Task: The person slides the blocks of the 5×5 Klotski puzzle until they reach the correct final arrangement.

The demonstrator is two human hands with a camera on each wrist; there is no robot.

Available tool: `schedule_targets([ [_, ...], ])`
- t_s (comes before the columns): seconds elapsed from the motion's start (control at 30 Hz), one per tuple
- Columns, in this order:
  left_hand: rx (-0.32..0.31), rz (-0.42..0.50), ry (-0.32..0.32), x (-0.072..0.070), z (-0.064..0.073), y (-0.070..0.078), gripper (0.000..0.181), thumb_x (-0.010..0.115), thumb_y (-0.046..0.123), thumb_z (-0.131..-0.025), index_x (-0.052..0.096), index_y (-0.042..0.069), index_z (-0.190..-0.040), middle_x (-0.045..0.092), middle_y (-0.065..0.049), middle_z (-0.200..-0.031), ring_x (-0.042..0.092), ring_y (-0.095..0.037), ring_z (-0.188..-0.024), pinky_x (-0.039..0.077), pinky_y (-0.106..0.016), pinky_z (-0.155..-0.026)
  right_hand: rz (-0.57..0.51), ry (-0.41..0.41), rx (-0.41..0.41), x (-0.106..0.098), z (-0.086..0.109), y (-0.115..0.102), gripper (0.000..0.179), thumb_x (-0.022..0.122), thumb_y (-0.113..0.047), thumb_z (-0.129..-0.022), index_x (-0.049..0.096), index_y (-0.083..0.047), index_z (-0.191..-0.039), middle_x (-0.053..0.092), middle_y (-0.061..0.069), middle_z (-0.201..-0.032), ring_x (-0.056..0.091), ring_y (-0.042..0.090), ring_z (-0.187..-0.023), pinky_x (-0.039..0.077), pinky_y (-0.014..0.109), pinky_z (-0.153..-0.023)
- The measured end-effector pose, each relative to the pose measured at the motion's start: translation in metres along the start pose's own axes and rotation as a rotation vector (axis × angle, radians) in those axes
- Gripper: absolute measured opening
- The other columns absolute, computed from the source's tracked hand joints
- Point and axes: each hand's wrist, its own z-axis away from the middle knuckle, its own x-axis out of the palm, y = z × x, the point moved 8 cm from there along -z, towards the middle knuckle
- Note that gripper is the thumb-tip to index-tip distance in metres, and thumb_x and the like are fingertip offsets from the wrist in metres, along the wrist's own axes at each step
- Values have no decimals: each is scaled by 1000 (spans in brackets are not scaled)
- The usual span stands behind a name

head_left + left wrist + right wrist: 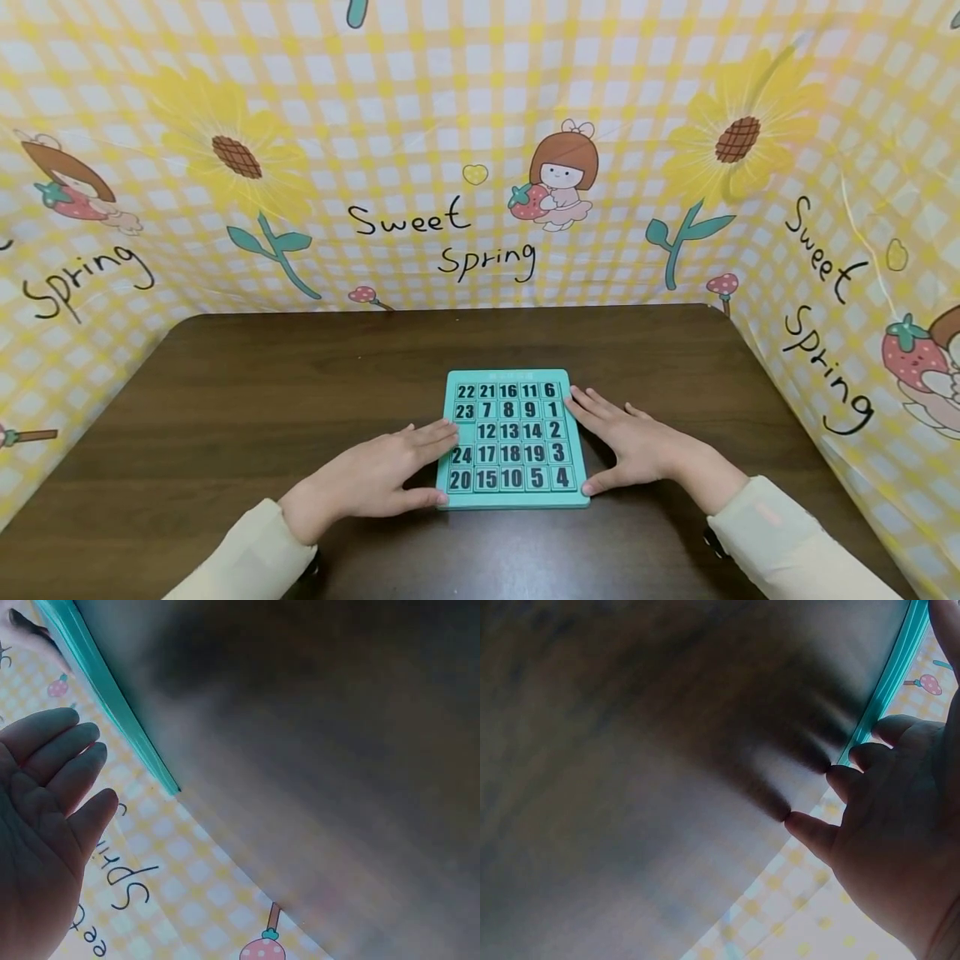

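A teal number slide puzzle [517, 502] lies flat on the table, its black-numbered tiles [510, 431] in rows, with a gap at the left of the third row. My left hand [375, 473] touches its left side with straight fingers, fingertips over the rim beside the gap, thumb at the lower left corner. My right hand [637, 443] rests along the right side, fingers spread and thumb at the lower right corner. The left wrist view shows the palm of the left hand [49, 795] near the puzzle's teal edge [112, 697]. In the right wrist view, the right hand's fingertips meet the tabletop and teal edge [891, 686].
The dark brown wooden table [300, 367] extends around the puzzle. A yellow checked cloth [420, 108] with flowers, cartoon figures and lettering hangs behind the table and along both sides.
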Motion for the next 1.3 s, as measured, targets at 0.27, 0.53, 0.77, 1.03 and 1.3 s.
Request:
schedule_targets([
  [0.27, -23, 13, -7, -5, -14, -17, 73, 56, 53, -97, 41, 6, -151, 36, -9, -161, 34, -23, -149, 36, -53, -115, 9, 0, -5, 0, 0, -2, 117, 68, -74, -75, 11, -19, -162, 2, 3, -170, 7, 31, -156, 18, 74, -112],
  [0.53, -36, 21, -41, -1, -26, -23, 76, 54, 57, -97, 40, 5, -152, 35, -9, -161, 33, -24, -150, 34, -54, -116, 7, 10, -8, -3, -1, -4, 117, 70, -72, -75, 11, -19, -162, 3, 3, -170, 6, 31, -156, 17, 74, -113],
  [0.77, -47, 30, -45, 1, -25, -22, 76, 55, 56, -96, 41, 6, -151, 36, -8, -160, 35, -23, -149, 34, -52, -116, 9, 7, -7, -3, -1, -4, 118, 70, -72, -75, 11, -20, -162, 3, 3, -170, 6, 31, -156, 17, 74, -113],
  [1.03, -31, 45, -46, 3, -19, -13, 74, 56, 55, -96, 44, 5, -150, 40, -8, -158, 38, -23, -147, 35, -52, -116, 8, -4, -1, -2, -1, -2, 118, 69, -73, -75, 10, -20, -162, 2, 3, -170, 6, 31, -156, 17, 74, -113],
  [1.3, -22, 29, -42, 7, -16, -9, 74, 54, 57, -97, 45, 5, -149, 40, -8, -158, 39, -22, -146, 37, -50, -115, 9, 0, 0, -1, 0, -1, 118, 69, -73, -75, 11, -20, -162, 3, 3, -170, 6, 31, -156, 17, 74, -113],
])
